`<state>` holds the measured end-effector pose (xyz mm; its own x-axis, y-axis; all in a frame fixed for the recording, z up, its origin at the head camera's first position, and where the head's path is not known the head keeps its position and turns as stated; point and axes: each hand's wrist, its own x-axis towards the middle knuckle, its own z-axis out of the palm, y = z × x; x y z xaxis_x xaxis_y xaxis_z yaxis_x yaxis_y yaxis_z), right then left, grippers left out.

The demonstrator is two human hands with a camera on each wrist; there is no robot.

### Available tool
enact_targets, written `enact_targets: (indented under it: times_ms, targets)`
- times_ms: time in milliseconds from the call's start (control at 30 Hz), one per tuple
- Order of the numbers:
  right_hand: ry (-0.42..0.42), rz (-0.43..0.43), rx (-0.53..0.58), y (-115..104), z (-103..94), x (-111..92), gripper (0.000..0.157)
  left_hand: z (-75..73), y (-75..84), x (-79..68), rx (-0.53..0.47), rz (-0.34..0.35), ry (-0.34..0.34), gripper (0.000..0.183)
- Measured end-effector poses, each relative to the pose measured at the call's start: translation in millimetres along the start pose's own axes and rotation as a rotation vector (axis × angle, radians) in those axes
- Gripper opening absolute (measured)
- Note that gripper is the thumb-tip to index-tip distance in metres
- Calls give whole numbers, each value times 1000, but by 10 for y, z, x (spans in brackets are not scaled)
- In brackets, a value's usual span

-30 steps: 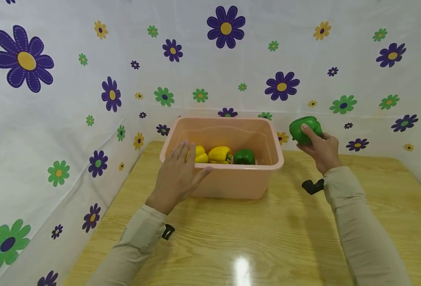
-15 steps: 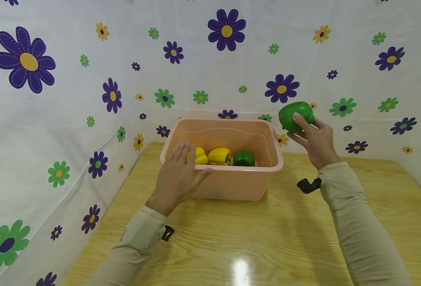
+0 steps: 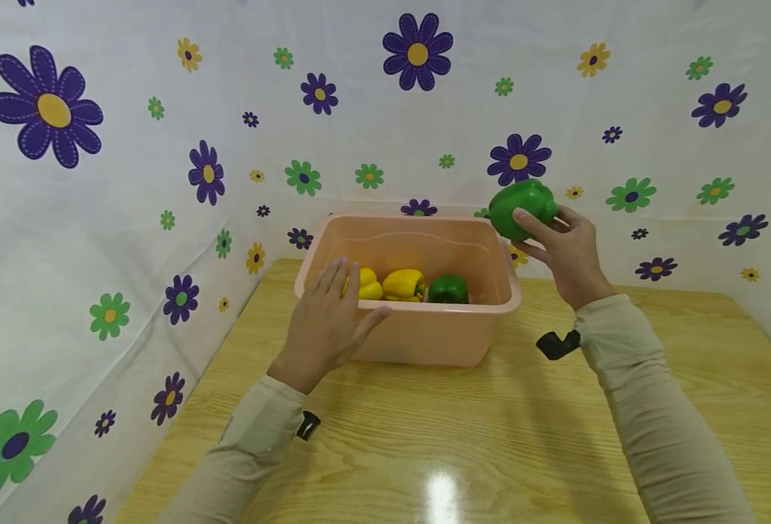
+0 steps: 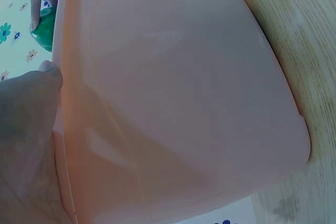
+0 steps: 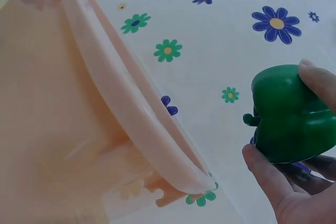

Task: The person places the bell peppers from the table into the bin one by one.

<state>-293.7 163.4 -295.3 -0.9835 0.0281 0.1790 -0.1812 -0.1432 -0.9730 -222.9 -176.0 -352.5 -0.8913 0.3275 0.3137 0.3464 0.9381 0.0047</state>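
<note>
My right hand [image 3: 571,255] holds a green bell pepper [image 3: 521,209] up at the bin's right back corner, thumb on the near side and fingers beneath. In the right wrist view the pepper [image 5: 294,114] shows its short stem pointing toward the bin. My left hand [image 3: 326,324] rests on the front left rim of the pink plastic bin [image 3: 418,338], its fingers straight and the thumb stretched along the rim. Inside the bin sit two yellow bell peppers [image 3: 403,284] and another green bell pepper [image 3: 448,290] in a row. The left hand partly hides the leftmost yellow one [image 3: 369,286].
The bin stands near the back of a light wooden table [image 3: 490,437]. Behind and to the left hangs a white cloth [image 3: 359,109] printed with flowers. A black wrist mount [image 3: 558,345] sticks out from the right sleeve, and a smaller black piece [image 3: 308,425] from the left.
My right hand has carried the green bell pepper leftward and up, from right of the bin to above its right back corner. The left hand has stayed on the rim.
</note>
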Motion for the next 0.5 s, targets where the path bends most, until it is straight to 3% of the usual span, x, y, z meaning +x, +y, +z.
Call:
enact_targets:
  times_ms: [133,500]
  targets:
    - [-17,-21,-51,0,61,-8,75,2,-4,-5,-2,-4,-5,88]
    - [-56,-13,-60,-17,118,-8,73,-2,2,-2,-6,-5,-13,87]
